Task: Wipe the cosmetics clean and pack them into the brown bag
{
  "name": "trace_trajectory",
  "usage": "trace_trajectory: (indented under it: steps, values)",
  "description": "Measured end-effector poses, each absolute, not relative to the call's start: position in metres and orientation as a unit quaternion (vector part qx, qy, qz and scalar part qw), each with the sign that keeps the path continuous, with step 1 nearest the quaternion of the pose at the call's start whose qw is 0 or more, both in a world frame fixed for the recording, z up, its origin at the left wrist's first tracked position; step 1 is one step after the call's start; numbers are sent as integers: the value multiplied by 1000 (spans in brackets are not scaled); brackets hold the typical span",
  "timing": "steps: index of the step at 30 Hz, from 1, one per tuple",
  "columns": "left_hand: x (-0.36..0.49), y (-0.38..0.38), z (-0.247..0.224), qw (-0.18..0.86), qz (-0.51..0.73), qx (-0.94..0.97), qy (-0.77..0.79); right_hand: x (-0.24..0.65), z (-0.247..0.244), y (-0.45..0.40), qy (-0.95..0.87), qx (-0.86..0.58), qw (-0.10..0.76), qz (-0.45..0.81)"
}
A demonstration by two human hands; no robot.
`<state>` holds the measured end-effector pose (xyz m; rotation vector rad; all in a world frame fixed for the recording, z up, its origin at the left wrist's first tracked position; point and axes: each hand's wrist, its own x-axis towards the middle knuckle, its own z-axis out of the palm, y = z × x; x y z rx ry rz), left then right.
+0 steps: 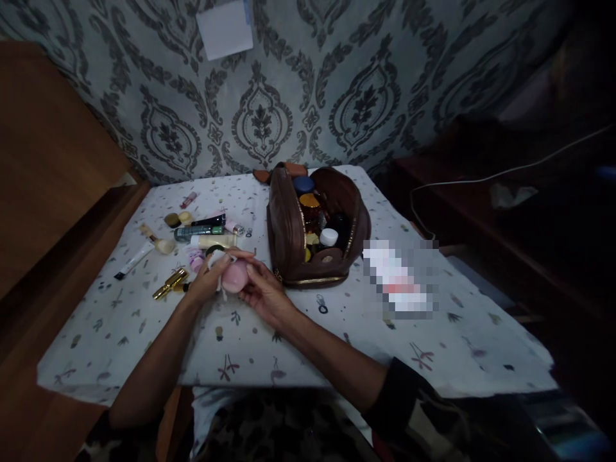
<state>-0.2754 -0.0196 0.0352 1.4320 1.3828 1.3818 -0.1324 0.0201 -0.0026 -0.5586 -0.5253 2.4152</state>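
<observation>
Head view, smooth round pink container [235, 276], right fingers [255, 276] pinching its edge, left fingers [219, 266] clutching white cloth [215, 256]

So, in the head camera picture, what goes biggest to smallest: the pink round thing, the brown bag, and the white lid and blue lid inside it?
1. Brown bag
2. Pink round thing
3. White lid and blue lid: too alike to rank

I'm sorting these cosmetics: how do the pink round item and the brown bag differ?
The pink round item is small; the brown bag is far larger. The pink round item is held between the left hand and right hand, while the brown bag rests on the table. The pink round item is pale, the brown bag dark.
</observation>
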Motion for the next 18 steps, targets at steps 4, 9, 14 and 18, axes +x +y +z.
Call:
trace_trajectory:
  steps: [4,9,14,18]
  values:
    - [-269,-18,35,327,552,533,552,-134,-3,19,-174,-224,301,910]
    - [-262,-14,29,278,581,487,590,-136,0,15,-181,-222,327,901]
    - [-261,-9,22,226,606,464,605,-136,-1,12,-207,-220,357,884]
    - [-263,-4,19,232,635,471,567,-136,-2,12,-210,-213,360,884]
